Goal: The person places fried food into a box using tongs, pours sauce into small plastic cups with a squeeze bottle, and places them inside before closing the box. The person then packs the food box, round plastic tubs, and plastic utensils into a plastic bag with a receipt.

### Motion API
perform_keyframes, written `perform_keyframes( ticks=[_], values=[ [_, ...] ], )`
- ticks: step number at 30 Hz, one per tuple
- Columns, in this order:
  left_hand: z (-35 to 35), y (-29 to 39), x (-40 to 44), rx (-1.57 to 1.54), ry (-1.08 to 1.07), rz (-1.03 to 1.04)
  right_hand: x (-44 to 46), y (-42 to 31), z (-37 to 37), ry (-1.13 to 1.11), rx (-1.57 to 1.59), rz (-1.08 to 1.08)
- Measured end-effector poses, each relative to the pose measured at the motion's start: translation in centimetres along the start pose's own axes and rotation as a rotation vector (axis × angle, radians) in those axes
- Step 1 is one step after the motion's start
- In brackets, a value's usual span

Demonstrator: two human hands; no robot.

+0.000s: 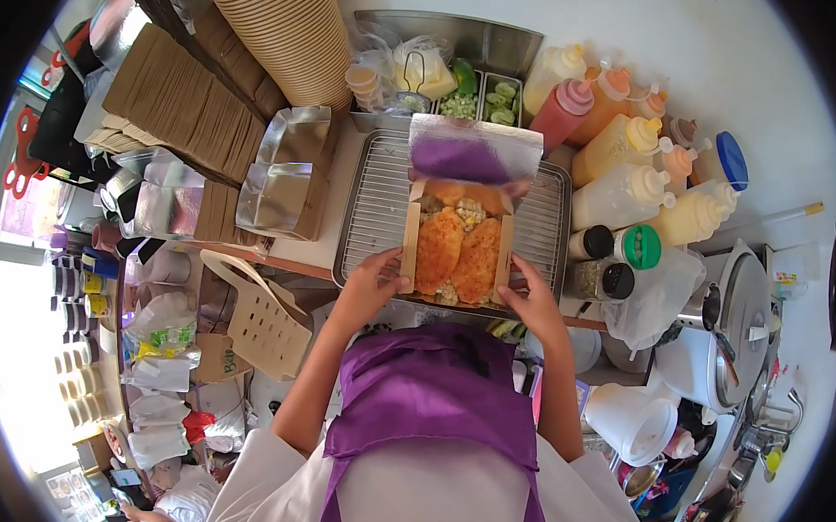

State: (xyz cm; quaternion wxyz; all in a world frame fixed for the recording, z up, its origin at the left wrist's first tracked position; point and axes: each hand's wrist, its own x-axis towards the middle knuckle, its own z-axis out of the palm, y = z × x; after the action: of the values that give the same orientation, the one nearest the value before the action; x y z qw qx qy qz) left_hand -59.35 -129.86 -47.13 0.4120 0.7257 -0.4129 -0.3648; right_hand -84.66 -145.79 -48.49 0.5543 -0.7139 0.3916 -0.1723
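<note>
A cardboard takeaway box (411, 240) sits on the wire rack tray (376, 199) in front of me. Its foil-lined lid (475, 152) stands open at the far side and reflects purple. Inside, two golden breaded cutlets (439, 251) lie side by side over a pale, chunky filling, partly covered. My left hand (372, 285) grips the box's near left corner between thumb and fingers. On the opposite side, my right hand (534, 299) pinches the near right corner.
Sauce bottles (619, 148) and spice jars (613, 281) crowd the right. Metal bins of chopped greens (501, 101) stand behind the rack. To the left are stacked folded cartons (178, 101), paper bowls (279, 31) and open foil-lined boxes (281, 199). A beige plastic chair (268, 324) stands below.
</note>
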Motion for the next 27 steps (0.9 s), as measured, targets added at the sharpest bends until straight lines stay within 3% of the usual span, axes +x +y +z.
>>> perform_keyframes(
  ticks=[2,5,11,14,17,20,23,27],
  values=[
    [0.1,0.0,-0.2,-0.036,-0.034,-0.069,-0.4,-0.4,0.4,-0.039,0.099,0.123],
    [-0.9,-1.1,3.0,-0.274,-0.029,0.045,2.1,-1.8,-0.1,0.054,0.272,-0.051],
    [-1.3,-4.1,8.4,-0.317,-0.088,0.226,8.5,3.0,0.0,0.07,0.482,0.014],
    [-2.1,-4.9,7.0,-0.024,-0.146,0.372,6.4,2.5,0.0,0.148,0.282,-0.171],
    [-1.9,-3.1,3.3,0.023,-0.114,0.354,2.7,3.3,0.0,0.187,0.046,-0.197],
    [-1.2,1.4,-1.1,-0.117,-0.099,0.136,-2.1,-2.0,0.2,-0.003,0.121,-0.042],
    [-0.6,1.9,-2.8,-0.23,-0.139,0.087,-4.1,-4.6,0.1,-0.066,0.213,0.042],
    [0.0,3.1,-2.4,-0.172,0.09,0.225,-3.7,-6.5,-0.2,0.079,0.146,-0.097]
  ],
)
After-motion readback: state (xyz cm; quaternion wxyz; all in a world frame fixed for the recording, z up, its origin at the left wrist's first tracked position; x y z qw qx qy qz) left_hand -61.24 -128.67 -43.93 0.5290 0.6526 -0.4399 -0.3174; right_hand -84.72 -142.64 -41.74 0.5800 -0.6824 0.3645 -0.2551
